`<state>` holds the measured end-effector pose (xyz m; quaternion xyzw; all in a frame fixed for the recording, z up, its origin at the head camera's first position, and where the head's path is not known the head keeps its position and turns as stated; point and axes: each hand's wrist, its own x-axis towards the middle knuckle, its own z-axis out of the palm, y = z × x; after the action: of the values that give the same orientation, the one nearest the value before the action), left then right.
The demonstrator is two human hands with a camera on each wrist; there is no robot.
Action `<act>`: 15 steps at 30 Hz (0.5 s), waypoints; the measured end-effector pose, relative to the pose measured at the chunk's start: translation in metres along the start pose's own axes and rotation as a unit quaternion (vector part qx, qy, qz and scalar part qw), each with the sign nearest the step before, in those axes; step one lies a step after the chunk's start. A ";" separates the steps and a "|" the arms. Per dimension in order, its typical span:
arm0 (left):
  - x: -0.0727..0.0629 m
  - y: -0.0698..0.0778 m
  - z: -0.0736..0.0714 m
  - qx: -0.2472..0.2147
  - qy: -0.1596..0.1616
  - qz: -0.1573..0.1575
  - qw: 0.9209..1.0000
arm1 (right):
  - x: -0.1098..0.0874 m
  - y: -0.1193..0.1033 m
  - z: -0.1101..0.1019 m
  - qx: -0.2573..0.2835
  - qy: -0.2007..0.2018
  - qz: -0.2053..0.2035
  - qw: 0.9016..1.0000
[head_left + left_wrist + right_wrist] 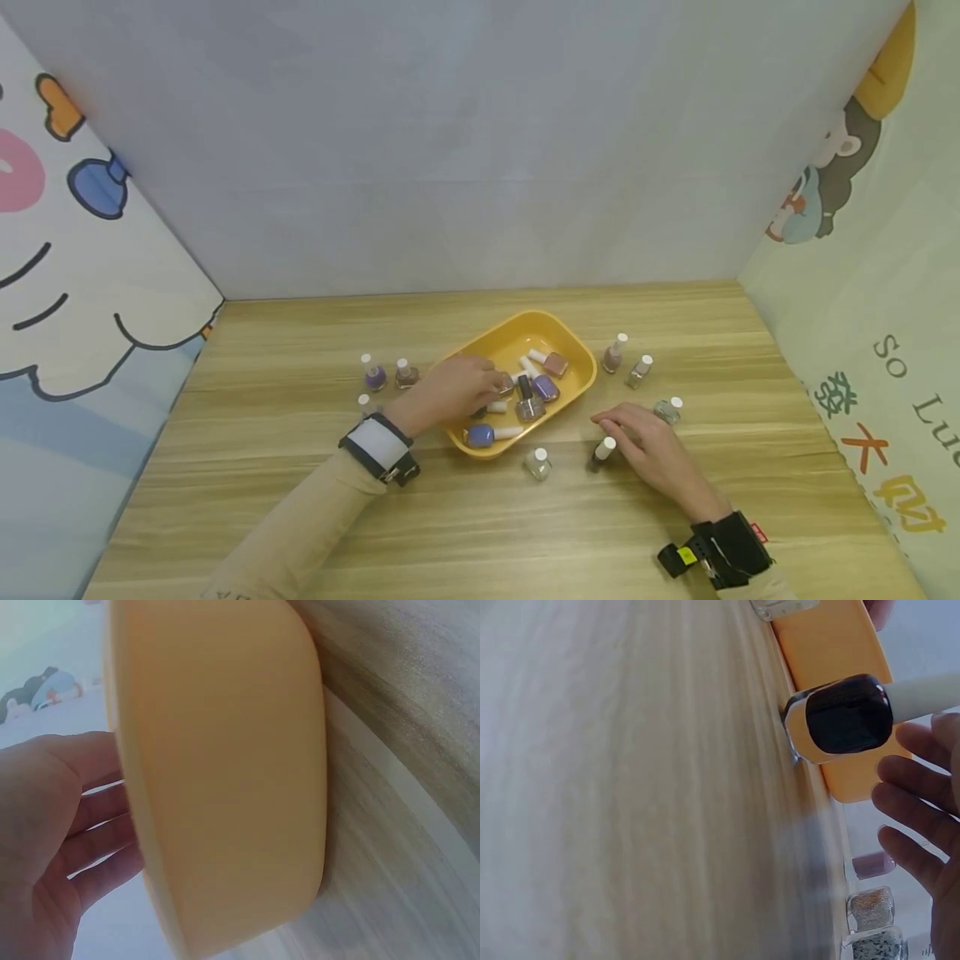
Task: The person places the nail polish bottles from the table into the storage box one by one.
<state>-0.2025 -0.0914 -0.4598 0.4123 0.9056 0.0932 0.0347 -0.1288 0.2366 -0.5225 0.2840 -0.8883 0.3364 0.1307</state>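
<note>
My left hand (461, 390) reaches over the near left rim of a yellow plastic basin (573, 337), its fingertips down among nail polish bottles. In the left wrist view the basin wall (232, 780) hides those fingertips, so I cannot tell whether they pinch a bottle. A nail polish bottle with glittery content (505, 385) lies right at them. Over the table, my right hand (652, 446) has its fingers apart and slightly bent. Beside its thumb stands a dark nail polish bottle (849, 716) with a white cap (922, 697), upright; the thumb tip overlaps the cap in the right wrist view.
Inside the basin lie a blue bottle (480, 435), a purple one (545, 387), a black-capped one (529, 408) and others. Around it stand a pale bottle (538, 465), a purple one (375, 377), a mauve one (612, 358) and a green one (666, 411). Printed walls border the table (450, 533).
</note>
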 end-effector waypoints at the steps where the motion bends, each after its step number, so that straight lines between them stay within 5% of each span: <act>1: -0.001 0.000 -0.001 -0.006 0.000 -0.006 1.000 | 0.000 0.000 0.000 -0.001 0.000 -0.001 1.000; 9: -0.018 0.000 -0.013 -0.046 0.022 -0.057 0.997 | 0.000 -0.002 0.001 0.004 -0.007 0.002 1.000; 15: -0.031 -0.004 -0.019 -0.054 0.065 -0.064 0.994 | -0.002 -0.002 0.001 0.002 -0.005 0.013 1.000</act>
<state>-0.1875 -0.1196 -0.4424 0.3444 0.9240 0.1661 0.0039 -0.1256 0.2359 -0.5230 0.2742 -0.8921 0.3382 0.1212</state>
